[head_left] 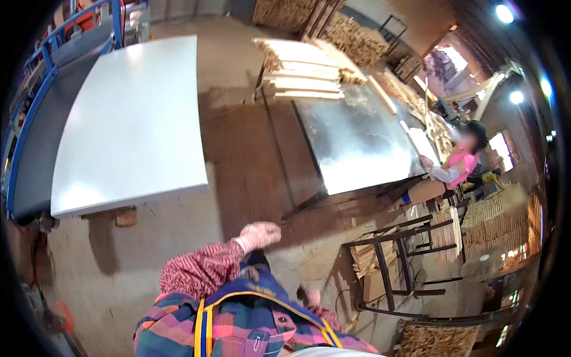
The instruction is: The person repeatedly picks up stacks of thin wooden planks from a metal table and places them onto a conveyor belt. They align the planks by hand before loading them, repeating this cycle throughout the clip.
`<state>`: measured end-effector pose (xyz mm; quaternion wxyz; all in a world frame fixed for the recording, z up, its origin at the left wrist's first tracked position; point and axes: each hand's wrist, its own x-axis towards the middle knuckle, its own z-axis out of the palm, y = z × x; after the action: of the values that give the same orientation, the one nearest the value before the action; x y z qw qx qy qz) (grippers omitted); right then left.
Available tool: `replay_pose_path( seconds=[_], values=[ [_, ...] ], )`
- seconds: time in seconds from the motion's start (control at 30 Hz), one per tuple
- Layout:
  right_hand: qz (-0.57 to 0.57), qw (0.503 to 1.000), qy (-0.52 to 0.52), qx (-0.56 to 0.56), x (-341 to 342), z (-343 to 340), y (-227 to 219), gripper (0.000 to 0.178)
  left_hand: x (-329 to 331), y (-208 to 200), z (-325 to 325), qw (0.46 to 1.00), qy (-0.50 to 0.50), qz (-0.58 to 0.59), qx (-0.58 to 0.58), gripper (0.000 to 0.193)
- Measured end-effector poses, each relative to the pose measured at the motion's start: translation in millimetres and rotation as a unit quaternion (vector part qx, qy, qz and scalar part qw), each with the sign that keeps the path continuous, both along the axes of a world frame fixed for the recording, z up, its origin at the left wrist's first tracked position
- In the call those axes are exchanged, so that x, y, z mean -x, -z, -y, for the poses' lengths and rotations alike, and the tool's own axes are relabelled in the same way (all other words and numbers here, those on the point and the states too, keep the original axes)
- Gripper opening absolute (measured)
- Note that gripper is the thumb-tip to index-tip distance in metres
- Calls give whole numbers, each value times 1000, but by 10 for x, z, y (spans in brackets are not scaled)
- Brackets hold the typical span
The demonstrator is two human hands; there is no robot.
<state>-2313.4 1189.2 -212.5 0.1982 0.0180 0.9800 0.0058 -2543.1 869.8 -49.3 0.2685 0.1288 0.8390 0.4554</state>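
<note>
both hands free, near the body, above bare floor.
left hand [257, 234] gloved, loosely curled, holding nothing; right hand [309, 296] blurred, grip unclear; white panel [128, 119] far left.

A dusty concrete floor [238, 59] runs through a dim workshop. A white panel [131, 119] lies on a blue-framed conveyor [35, 95]. A metal-topped bench [357, 143] carries stacked slats [303, 74]. A dark metal rack [392, 262] stands nearby. Lamps [516, 96] glare at right.
</note>
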Motion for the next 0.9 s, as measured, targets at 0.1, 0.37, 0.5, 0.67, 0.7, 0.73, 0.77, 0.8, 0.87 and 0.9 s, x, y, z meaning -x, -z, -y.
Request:
replay_pose_path(
  seconds=[0.1, 0.37, 0.5, 0.67, 0.7, 0.73, 0.77, 0.8, 0.87, 0.9],
  values=[
    [-105, 959, -74, 254, 1777, -459, -111, 15, 871, 350, -90, 980, -127, 61, -140, 40],
    [-66, 770, 179, 608, 6199, 88, -740, 18, 3063, -137, 2, 971, -218, 55, -79, 41],
    [44, 659, 274, 699, 7339, 880, -1003, 32, 3989, 77, 395, 961, -270, 38, -46, 38],
    [19, 712, 352, 607, 8389, 1307, -1534, 37, 5392, -126, 1046, 937, -297, 59, -176, 29],
    [8, 703, 375, 604, 8541, 1279, -1590, 37, 5692, -215, 1130, 931, -311, 58, -183, 28],
    [-4, 693, 397, 601, 8717, 1246, -1662, 37, 6037, -97, 1226, 929, -313, 50, -189, 28],
    [-19, 680, 413, 605, 8831, 1167, -1694, 37, 6318, -163, 1296, 936, -301, 35, -178, 29],
    [-31, 669, 409, 619, 9059, 1125, -1671, 37, 6708, -262, 1422, 944, -286, 12, -162, 29],
    [-62, 738, 383, 553, 9538, 910, -1457, 40, 7404, -659, 1490, 942, -278, 12, -189, 26],
    [-131, 797, 340, 482, 9800, 903, -1458, 42, 7759, -715, 1602, 937, -259, -16, -233, 26]
  ],
)
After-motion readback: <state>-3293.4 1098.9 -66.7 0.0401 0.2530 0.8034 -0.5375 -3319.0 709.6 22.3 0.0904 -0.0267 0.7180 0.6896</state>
